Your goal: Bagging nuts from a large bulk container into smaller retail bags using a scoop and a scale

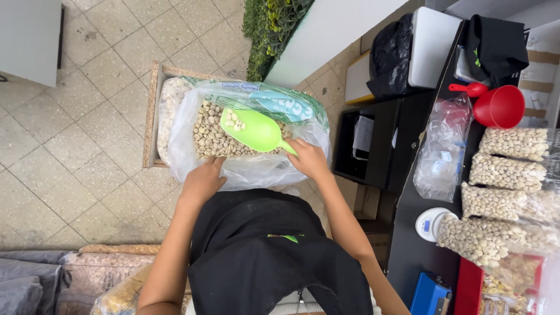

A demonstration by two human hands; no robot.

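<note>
A big clear plastic sack [186, 128] full of pale nuts [210, 137] stands open on the floor in front of me. My right hand [308, 158] grips the handle of a green plastic scoop [252, 129], which lies over the sack's mouth with a few nuts in it. My left hand [203, 179] rests on the sack's near rim, fingers curled over the plastic. A second sack of nuts [168, 99] sits behind it on a wooden pallet [150, 116].
To the right, a dark counter [408, 245] carries several filled bags of nuts [506, 172], one on a small white scale [429, 224], a red scoop [497, 105] and empty plastic bags [443, 146]. Cardboard boxes stand under the counter. Filled sacks [76, 274] lie at the lower left.
</note>
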